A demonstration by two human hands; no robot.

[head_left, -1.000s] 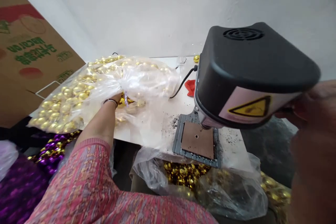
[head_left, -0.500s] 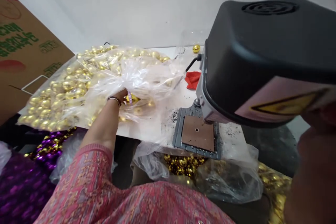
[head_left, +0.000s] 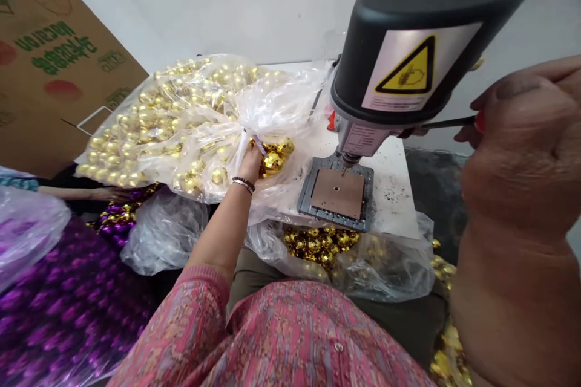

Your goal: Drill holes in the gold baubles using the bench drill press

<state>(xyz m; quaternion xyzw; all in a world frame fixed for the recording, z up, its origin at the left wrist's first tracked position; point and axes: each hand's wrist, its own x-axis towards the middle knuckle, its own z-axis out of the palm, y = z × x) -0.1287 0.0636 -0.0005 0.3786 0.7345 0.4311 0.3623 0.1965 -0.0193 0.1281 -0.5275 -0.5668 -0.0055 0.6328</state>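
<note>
My left hand point(head_left: 250, 162) reaches into the opening of a clear plastic bag point(head_left: 272, 103), against shiny faceted gold balls point(head_left: 274, 163). Its fingertips are hidden among the balls and plastic, and a purple strip shows by the fingers. On the right, close to the camera, my right hand point(head_left: 521, 127) is closed around the red-knobbed end of a thin lever point(head_left: 447, 123). That lever comes from a black drill press point(head_left: 408, 12) with a yellow warning triangle. Below its chuck point(head_left: 349, 158), a brown square plate point(head_left: 338, 193) with a small hole lies on the grey base point(head_left: 308, 205).
Dark shavings dot the white table point(head_left: 399, 211). A bag of faceted gold balls point(head_left: 318, 245) lies at the front edge over my lap. At left are purple balls point(head_left: 59, 308), a cardboard box point(head_left: 59, 84) and another person's arm point(head_left: 82, 193). A red cloth point(head_left: 331, 120) is partly hidden.
The view has shifted, and more of the drill press and my right hand now show. My left hand has moved right in the bag, where more gold balls are uncovered. Another person's arm has appeared at left.
</note>
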